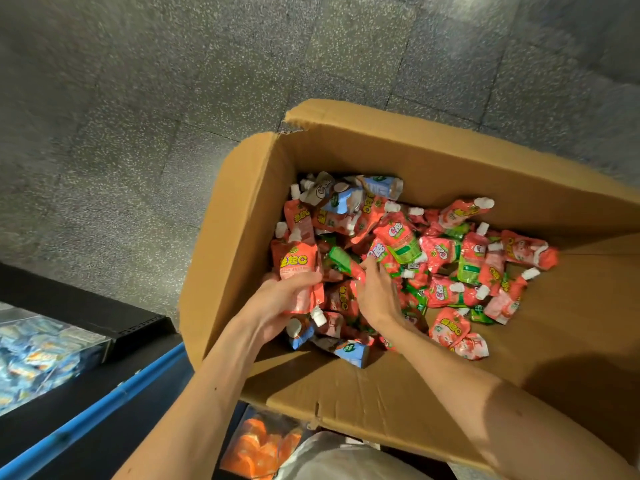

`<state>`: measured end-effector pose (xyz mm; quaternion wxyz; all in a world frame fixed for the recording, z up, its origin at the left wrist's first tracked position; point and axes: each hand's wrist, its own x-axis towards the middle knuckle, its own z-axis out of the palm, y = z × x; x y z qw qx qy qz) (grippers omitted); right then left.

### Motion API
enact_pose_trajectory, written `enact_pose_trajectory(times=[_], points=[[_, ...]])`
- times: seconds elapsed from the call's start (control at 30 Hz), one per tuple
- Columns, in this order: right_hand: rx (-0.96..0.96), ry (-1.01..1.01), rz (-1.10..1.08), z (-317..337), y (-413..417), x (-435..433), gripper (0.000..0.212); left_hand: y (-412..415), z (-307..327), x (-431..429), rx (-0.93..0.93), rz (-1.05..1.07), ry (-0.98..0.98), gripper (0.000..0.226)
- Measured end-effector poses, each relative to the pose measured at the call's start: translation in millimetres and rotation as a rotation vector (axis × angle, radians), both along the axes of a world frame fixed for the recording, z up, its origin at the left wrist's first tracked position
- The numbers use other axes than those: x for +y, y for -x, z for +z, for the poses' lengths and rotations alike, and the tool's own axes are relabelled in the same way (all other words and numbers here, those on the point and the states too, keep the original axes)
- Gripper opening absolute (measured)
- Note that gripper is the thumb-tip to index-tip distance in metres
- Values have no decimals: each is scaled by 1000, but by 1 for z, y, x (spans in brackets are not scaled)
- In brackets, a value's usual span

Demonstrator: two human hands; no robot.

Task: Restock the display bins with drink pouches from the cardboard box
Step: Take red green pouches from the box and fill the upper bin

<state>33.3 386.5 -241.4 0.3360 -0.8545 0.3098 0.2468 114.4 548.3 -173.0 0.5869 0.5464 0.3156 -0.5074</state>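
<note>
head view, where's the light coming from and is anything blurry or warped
Head view: hard light from the upper left, so the brown cardboard box wall and both arms cast dark shadows over its floor; glare on the speckled grey floor at top; wide-angle bending of the edges; the blue-packet bin at lower left is smeared and soft.

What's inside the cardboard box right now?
The cardboard box holds a loose pile of drink pouches, mostly pink-red, a few blue. The left hand grips one; the right hand digs in. Lower layers are covered.
</note>
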Motion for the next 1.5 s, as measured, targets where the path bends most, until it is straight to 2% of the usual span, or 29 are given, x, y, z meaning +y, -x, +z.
enact_pose_trajectory(times=[0.03,0.13,0.17,0.2,0.3,0.43,0.57,0.67,0.73,0.83,1.07,1.13,1.17,1.23,1.33,1.4,1.5], points=[[8,-19,-1,7,-3,-7,29,1,-1,0,-7,-2,-17,47],[-2,-78,-11,35,-9,-35,32,1,3,-3,2,-1,-20,80],[-11,-95,-20,45,-10,-46,31,2,5,-5,12,10,2,85],[-16,-105,-35,56,-11,-56,28,3,9,-8,20,27,33,80],[-49,-131,-136,92,-12,-85,21,7,32,-22,69,140,108,47],[-199,-191,-234,144,-7,-116,22,9,63,-30,146,330,204,26],[-295,-357,-279,199,-2,-129,24,17,103,-34,87,326,241,16],[-353,-452,-216,237,4,-126,26,31,140,-36,-24,300,315,22],[-372,-598,-204,258,8,-119,29,47,164,-33,-105,279,358,21],[-380,-732,-89,290,18,-102,30,81,193,-19,-171,277,384,16],[-409,-816,287,353,51,-30,34,181,252,9,-333,323,424,16],[-397,-866,356,365,64,-7,31,207,263,25,-371,417,410,31],[-381,-891,390,371,71,5,30,223,269,36,-383,463,424,31],[-352,-914,459,382,87,36,32,257,283,59,-428,528,506,28],[-311,-925,605,398,111,93,36,308,301,100,-526,580,647,53],[-284,-930,696,410,128,135,35,339,314,129,-597,619,707,51],[-273,-925,840,427,154,200,28,380,328,170,-723,711,599,51]])
